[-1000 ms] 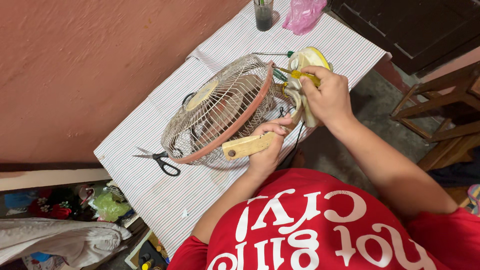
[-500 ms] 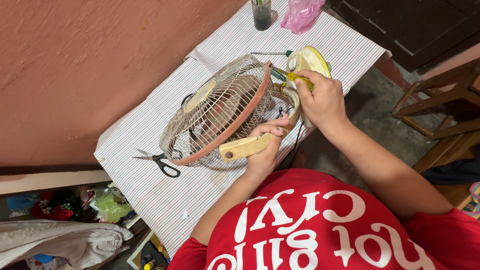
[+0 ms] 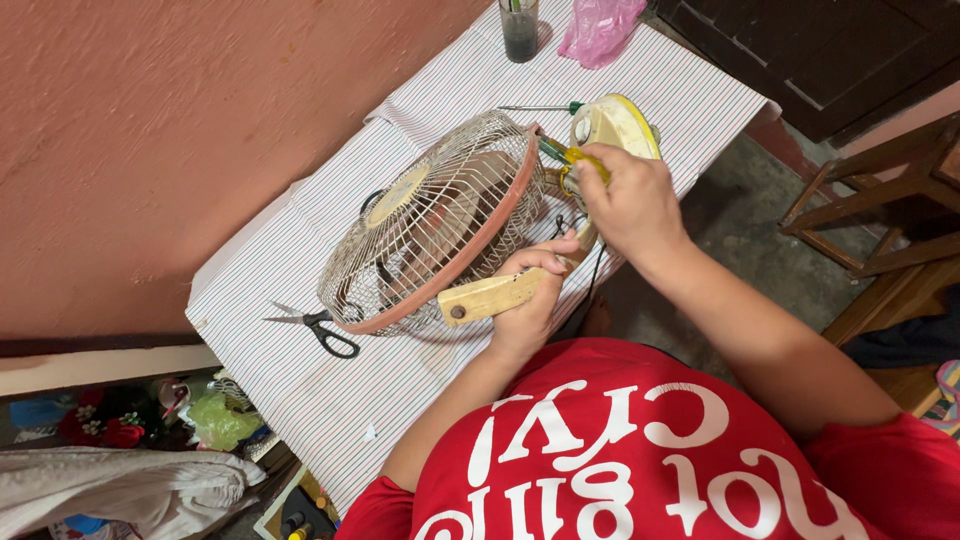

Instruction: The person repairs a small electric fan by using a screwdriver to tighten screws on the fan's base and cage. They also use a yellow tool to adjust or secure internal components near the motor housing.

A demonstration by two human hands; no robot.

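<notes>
left hand (image 3: 528, 300): gripping cream fan bracket (image 3: 490, 297), steadying fan
right hand (image 3: 630, 200): closed on yellow-green screwdriver (image 3: 568, 158) at fan rear
fan (image 3: 440, 225): lying on striped surface (image 3: 300, 250)
scissors (image 3: 318, 326): just beside grille

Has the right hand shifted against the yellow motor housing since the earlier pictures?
Yes. The right hand now sits lower, clear of the yellow motor housing, which it partly covered a second ago; it grips a yellow-handled screwdriver.

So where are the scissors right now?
In the head view, the scissors lie flat on the striped tablecloth, just left of the fan's wire cage, toward the wall side and clear of both hands.
</notes>
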